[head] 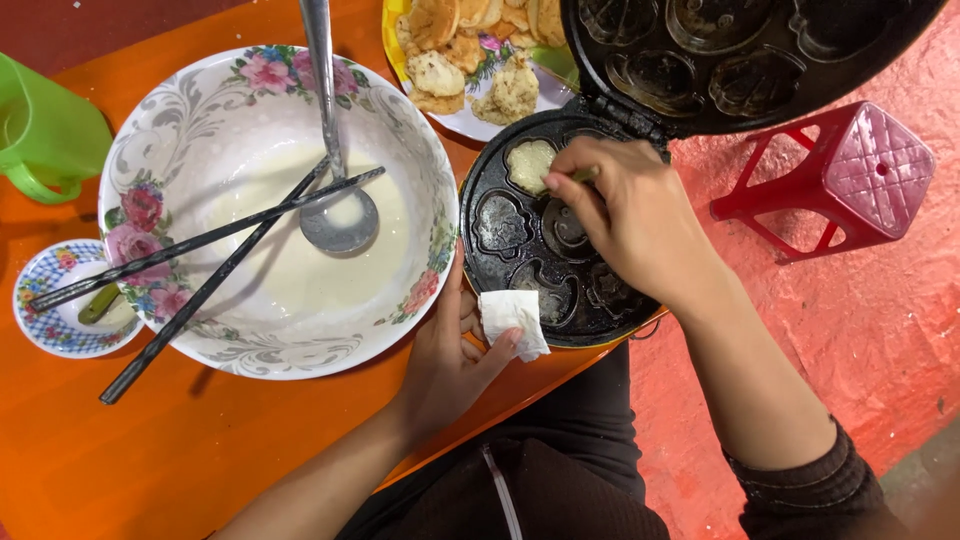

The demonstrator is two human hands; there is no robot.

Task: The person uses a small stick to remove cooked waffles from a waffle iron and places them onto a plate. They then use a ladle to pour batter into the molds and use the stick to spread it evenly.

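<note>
- Nearest the camera, the left hand (450, 355) pinches a folded white paper tissue (514, 320) against the rim of the round black cake-mould pan (500, 262).
- Over the pan's shaped hollows, the right hand (625, 215) closes its fingers on a small greenish stick (583, 174); one hollow holds pale batter (529, 163).
- Beside the pan, a large floral white bowl (200, 120) holds thin white batter, a steel ladle (338, 215) and two dark chopsticks (210, 245).
- Behind it, a yellow-rimmed plate (470, 125) carries golden cakes (470, 50).
</note>
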